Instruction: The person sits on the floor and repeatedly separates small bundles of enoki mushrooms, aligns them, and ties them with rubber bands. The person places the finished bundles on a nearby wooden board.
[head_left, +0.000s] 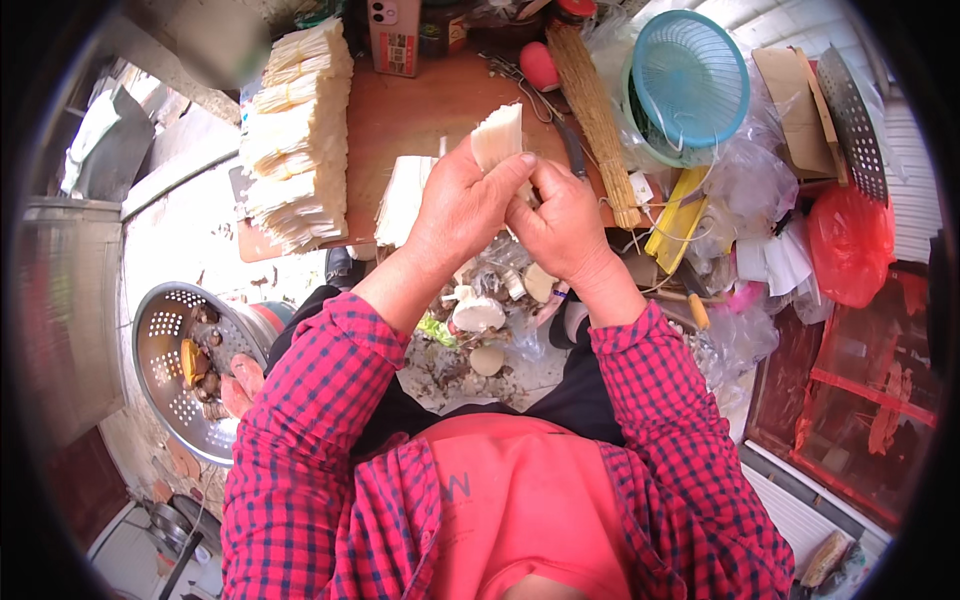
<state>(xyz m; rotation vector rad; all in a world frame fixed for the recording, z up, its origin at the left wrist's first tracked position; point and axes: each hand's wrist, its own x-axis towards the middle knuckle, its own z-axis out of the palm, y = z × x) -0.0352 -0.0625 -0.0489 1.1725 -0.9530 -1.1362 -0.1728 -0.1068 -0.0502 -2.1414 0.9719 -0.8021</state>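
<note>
My left hand (469, 199) grips a short bundle of pale, flat strips (498, 139), whose fanned end points up past my thumb. Close against it on the right, my right hand (559, 217) has its fingers bent at the lower end of the bundle; what they pinch is mostly hidden. Another pale bundle (403, 196) lies on the reddish-brown table (420, 105) just left of my left hand. Farther left, a tall pile of similar tied bundles (298, 142) stands along the table's edge. A curved dark blade (574, 148) lies right of my hands.
A bound straw bundle (592, 120) and a pink ball-like object (539, 66) lie at the table's right. Beyond are a blue plastic basket (691, 79) and plastic bags (750, 172). A phone (394, 37) stands at the back. A metal colander (161, 367) sits low left; scraps (480, 313) lie below my hands.
</note>
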